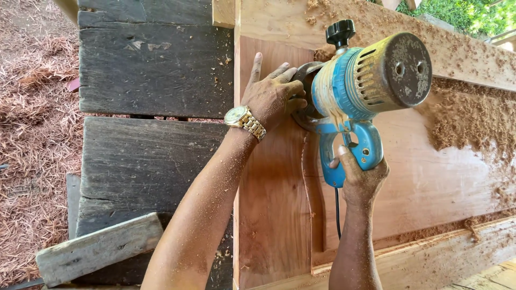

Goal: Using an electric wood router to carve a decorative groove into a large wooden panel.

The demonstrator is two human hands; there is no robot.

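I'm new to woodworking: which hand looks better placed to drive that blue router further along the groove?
Probably the right hand: it grips the blue router by its handle. The left hand lies flat against the router's base on the reddish board.

Dusty blue plastic router (pixel 355 91) with a dull metal cap, on smooth reddish plywood (pixel 430 177) beside rough grey planks (pixel 153 70).
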